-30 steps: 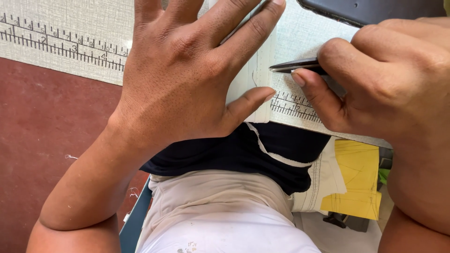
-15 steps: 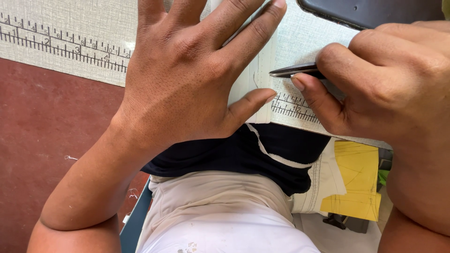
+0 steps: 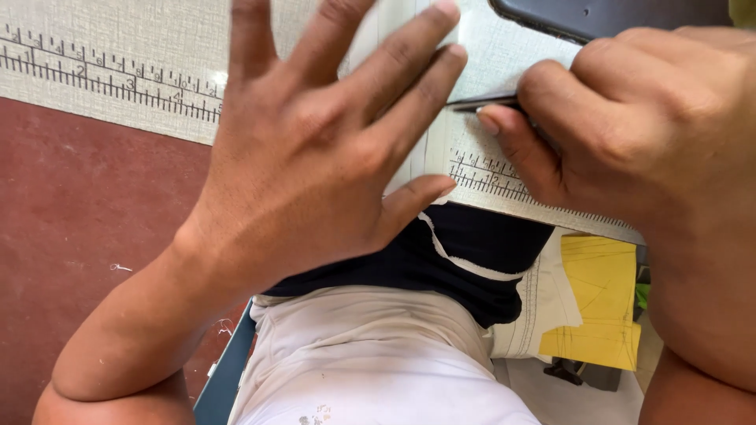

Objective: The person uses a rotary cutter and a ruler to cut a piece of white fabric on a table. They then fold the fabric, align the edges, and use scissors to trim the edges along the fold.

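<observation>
The left hand (image 3: 315, 169) lay flat with its fingers spread wide, palm pressed down on a pale sheet (image 3: 421, 134) that rested on the light, textured table top (image 3: 102, 39); the thumb reached toward the printed ruler strip (image 3: 492, 177) along the near edge of that surface. The right hand (image 3: 630, 134) was curled tight, thumb and forefinger pinching a slim dark pen-like tool (image 3: 484, 102) whose tip pointed left and met the sheet just beside the left hand's fingertips.

In the head view, set against the two earlier frames, little had shifted; the left hand had kept its spread, weighted hold in the same place, while the tool's tip had crept slightly leftward toward those fingers; the right hand's grip looked unchanged. I judged from this that a line was being drawn or scored along the sheet's edge in a slow, steady stroke, with the sheet held from slipping, and that the stroke was nearing the left fingers.

A dark flat object (image 3: 598, 20), perhaps a phone, lay at the top edge; below the table hung dark fabric with a white stripe (image 3: 472, 252) and yellow paper pieces (image 3: 598, 303); a reddish floor (image 3: 71, 236) showed on the left.
</observation>
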